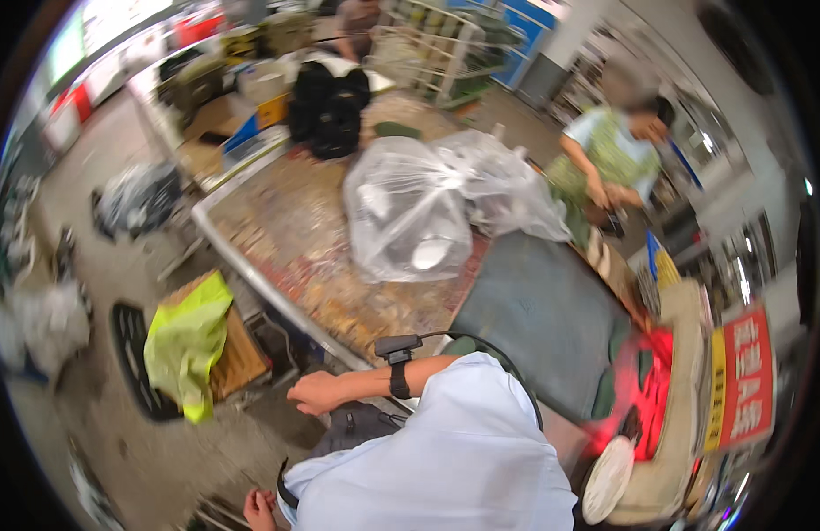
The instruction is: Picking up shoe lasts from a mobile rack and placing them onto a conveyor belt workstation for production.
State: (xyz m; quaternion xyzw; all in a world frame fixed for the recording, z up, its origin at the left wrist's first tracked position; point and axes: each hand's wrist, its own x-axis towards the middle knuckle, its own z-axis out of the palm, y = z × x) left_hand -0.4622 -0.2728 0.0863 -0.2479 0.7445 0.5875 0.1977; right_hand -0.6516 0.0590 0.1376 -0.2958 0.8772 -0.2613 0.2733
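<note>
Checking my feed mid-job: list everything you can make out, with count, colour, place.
Worktable: one, brown, centre
Plastic bagging: count unclear, translucent, on worktable
Mat: one, grey-green, beside bagging
Bundle: one, black, worktable's far side
Rack: one, white, top centre
Co-workers: two, one green-aproned, beyond worktable
Sign: one, red-yellow, right
Sheet: one, lime, left
Floor bag: one, grey, left
Clutter: too blurred to count, mixed, edges
Shirt: one, pale blue, bottom centre
Right hand: one, bare, near worktable's edge
Left hand: one, bare, bottom

A stained worktable (277, 239) stands on a grey floor (113, 146).
</note>
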